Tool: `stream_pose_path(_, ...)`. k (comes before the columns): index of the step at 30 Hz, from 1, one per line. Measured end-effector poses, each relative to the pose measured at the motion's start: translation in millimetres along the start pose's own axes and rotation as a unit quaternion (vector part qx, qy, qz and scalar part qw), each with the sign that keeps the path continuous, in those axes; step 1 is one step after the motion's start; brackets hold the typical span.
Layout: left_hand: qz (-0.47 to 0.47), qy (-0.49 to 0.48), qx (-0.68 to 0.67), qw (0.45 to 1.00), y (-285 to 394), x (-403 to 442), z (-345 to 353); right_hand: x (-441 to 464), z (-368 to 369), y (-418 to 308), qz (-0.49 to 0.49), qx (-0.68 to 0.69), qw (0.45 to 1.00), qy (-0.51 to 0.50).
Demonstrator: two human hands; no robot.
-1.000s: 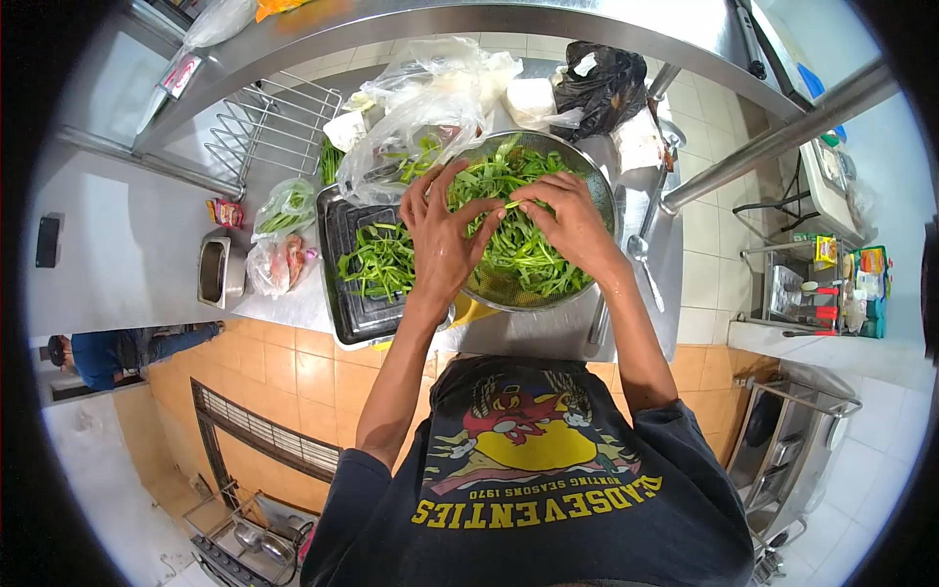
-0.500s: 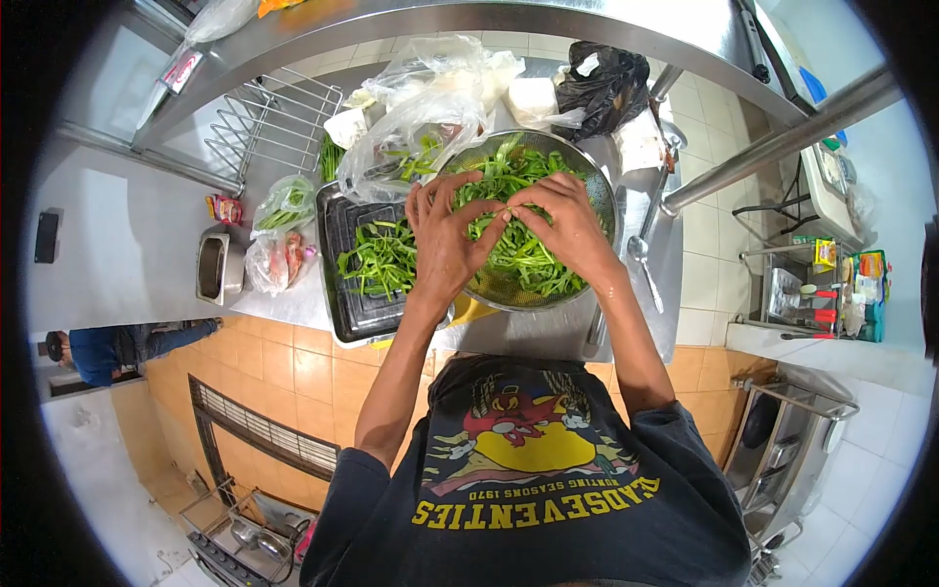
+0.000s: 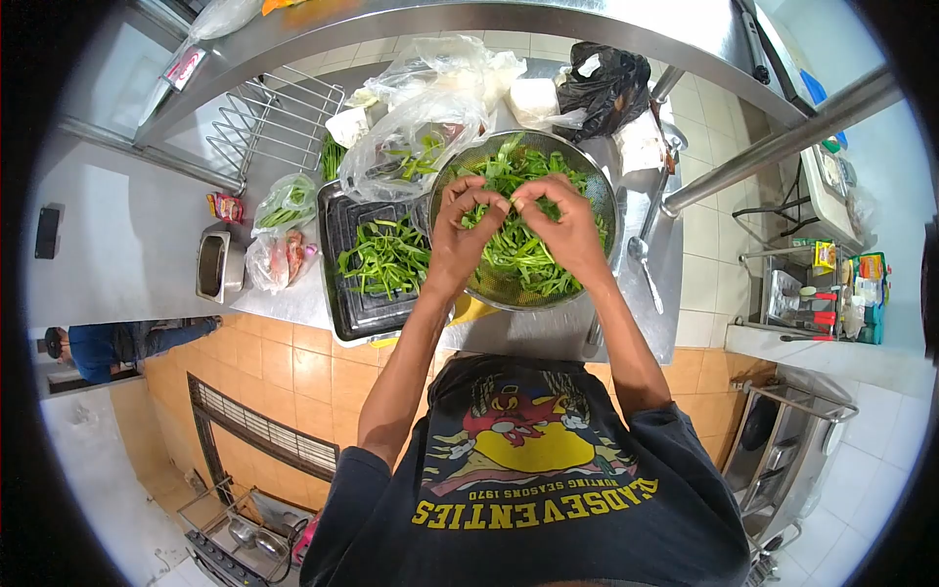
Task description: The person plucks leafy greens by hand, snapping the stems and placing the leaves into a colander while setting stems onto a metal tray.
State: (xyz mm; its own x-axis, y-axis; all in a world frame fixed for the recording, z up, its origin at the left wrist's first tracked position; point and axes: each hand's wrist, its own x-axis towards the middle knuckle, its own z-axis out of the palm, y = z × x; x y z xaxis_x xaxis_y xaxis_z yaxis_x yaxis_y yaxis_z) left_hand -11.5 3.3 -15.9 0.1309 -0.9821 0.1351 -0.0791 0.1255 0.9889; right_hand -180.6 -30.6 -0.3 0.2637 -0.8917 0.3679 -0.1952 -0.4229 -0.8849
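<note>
Both my hands are raised over a metal colander (image 3: 610,201) full of leafy greens (image 3: 518,259). The fingers of my left hand (image 3: 462,235) are pinched on a small green stem (image 3: 511,202). My right hand (image 3: 565,230) pinches the same piece from the other side, fingertips close to the left ones. Most of the stem is hidden by the fingers. Left of the colander lies a black tray (image 3: 340,305) with cut green stems (image 3: 383,259) on it. A clear plastic bag (image 3: 377,161) with some greens inside lies behind the tray.
A black plastic bag (image 3: 611,93) and a white block-like pack (image 3: 533,101) stand at the back. On the right lies a spoon (image 3: 641,252). To the left are a steel container (image 3: 217,269), a wire rack (image 3: 264,127) and small bags (image 3: 284,207). A shelf (image 3: 469,18) crosses overhead.
My left hand has shifted slightly right, off the tray's edge, and more of the tray's greens show. My fingertips have drawn slightly apart, still pinching.
</note>
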Motion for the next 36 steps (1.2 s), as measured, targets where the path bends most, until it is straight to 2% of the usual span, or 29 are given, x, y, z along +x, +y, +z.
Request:
stream_pose_path(4, -0.072, 0.024, -0.127, 0.989, -0.5, -3.3, -5.2, 1.5, -13.6, -0.4, 0.123, 0.135, 0.983, 0.029)
stream_pose_path(7, -0.124, 0.042, -0.164, 0.978, -3.9, -2.4, -19.8, 0.4, -22.8, 0.5, 0.158, 0.225, 0.96, 0.059)
stream_pose_path(17, -0.168, 0.169, -0.172, 0.956, -25.8, -22.7, -81.6, -6.8, -29.7, 11.9, 0.185, 0.205, 0.959, 0.062)
stream_pose_path(18, -0.177, 0.144, -0.181, 0.957, -28.3, -23.9, -84.5, -7.1, -28.8, 12.4, 0.187, 0.207, 0.958, 0.061)
stream_pose_path(21, -0.158, 0.147, -0.234, 0.948, -35.2, -28.1, -81.2, -7.4, -27.6, 13.3, 0.193, 0.207, 0.958, 0.053)
stream_pose_path(24, -0.151, 0.173, -0.225, 0.947, -45.7, -28.8, -103.3, -8.3, -29.1, 9.2, 0.192, 0.18, 0.963, 0.055)
stream_pose_path(27, -0.092, 0.163, -0.236, 0.954, -53.5, -31.8, -127.9, -11.1, -31.3, 10.9, 0.19, 0.172, 0.965, 0.054)
stream_pose_path(28, -0.098, 0.212, -0.222, 0.947, -51.1, -30.9, -129.1, -11.9, -31.5, 12.9, 0.192, 0.167, 0.965, 0.055)
stream_pose_path(32, -0.075, 0.258, -0.113, 0.957, -73.7, -41.5, -151.9, -13.3, -33.6, 14.4, 0.192, 0.152, 0.968, 0.047)
stream_pose_path(36, -0.047, 0.231, 0.093, 0.967, -89.5, -51.2, -159.5, -9.7, -31.3, 4.2, 0.189, 0.151, 0.97, 0.034)
